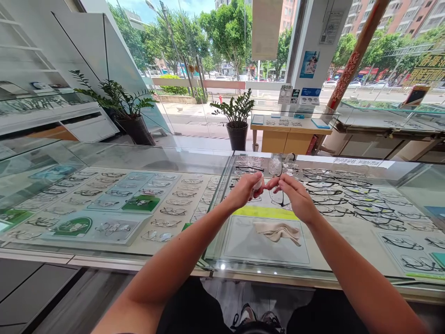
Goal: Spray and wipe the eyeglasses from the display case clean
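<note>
Both my hands are raised over a glass display counter point(208, 160). My right hand point(295, 197) pinches a pair of thin-framed glasses point(276, 169), held upright with one lens above the fingers and the other part hanging below. My left hand point(245, 188) is closed on a small white object point(257, 184), pressed against the frame next to my right fingertips. Below my hands a beige cleaning cloth point(278, 230) lies crumpled on a grey mat point(243, 243) on the counter top.
Rows of glasses point(347, 195) fill the case under the glass on both sides. Two potted plants point(237, 116) stand on the floor beyond. A yellow cabinet with a glass case point(288, 132) stands by the window. White shelving point(41, 111) is at the left.
</note>
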{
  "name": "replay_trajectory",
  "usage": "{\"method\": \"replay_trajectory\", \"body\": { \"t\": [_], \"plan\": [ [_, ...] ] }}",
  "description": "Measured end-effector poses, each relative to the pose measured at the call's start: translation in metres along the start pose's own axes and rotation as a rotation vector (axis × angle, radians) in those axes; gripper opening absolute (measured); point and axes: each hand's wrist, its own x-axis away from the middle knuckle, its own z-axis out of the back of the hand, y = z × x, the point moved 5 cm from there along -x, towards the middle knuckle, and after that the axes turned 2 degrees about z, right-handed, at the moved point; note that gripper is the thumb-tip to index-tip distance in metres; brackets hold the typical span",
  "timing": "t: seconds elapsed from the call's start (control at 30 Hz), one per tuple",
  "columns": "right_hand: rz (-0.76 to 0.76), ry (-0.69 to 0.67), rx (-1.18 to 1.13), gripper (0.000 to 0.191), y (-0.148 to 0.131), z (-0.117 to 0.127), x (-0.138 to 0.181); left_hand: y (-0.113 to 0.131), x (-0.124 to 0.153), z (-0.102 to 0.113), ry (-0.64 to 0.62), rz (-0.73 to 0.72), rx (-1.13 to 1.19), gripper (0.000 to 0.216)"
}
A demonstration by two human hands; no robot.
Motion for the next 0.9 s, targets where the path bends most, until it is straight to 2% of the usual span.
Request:
{"method": "replay_trajectory", "body": {
  "t": [0.23,0.4,0.5,0.6,0.67,0.73,0.8,0.83,0.9],
  "plan": [
    [-0.016,0.104,-0.121,0.028,0.003,0.007,-0.004,-0.006,0.003,-0.011,-0.164,-0.059,-0.194,0.07],
    [-0.015,0.085,-0.175,0.025,0.001,0.004,-0.002,-0.009,0.005,-0.013,-0.188,-0.054,-0.24,0.069],
    [-0.02,0.079,-0.196,0.025,0.0,0.003,-0.002,-0.005,0.004,-0.011,-0.149,-0.052,-0.187,0.07],
    [-0.046,0.09,-0.189,0.027,0.0,0.006,-0.002,-0.001,-0.001,0.001,-0.029,-0.07,-0.125,0.071],
    [-0.055,0.104,-0.199,0.027,0.0,0.008,-0.002,-0.001,-0.007,0.018,0.087,-0.087,-0.076,0.071],
    [-0.047,0.117,-0.223,0.026,0.0,0.01,-0.003,-0.003,-0.014,0.043,0.243,-0.125,-0.031,0.069],
    [-0.042,0.129,-0.227,0.025,-0.001,0.011,-0.003,-0.009,-0.02,0.075,0.455,-0.136,-0.05,0.061],
    [-0.043,0.135,-0.219,0.025,-0.001,0.012,-0.003,-0.015,-0.022,0.091,0.58,-0.102,-0.094,0.055],
    [-0.048,0.145,-0.198,0.026,0.0,0.014,-0.004,-0.026,-0.026,0.12,0.724,-0.048,-0.141,0.041]
  ]
}}
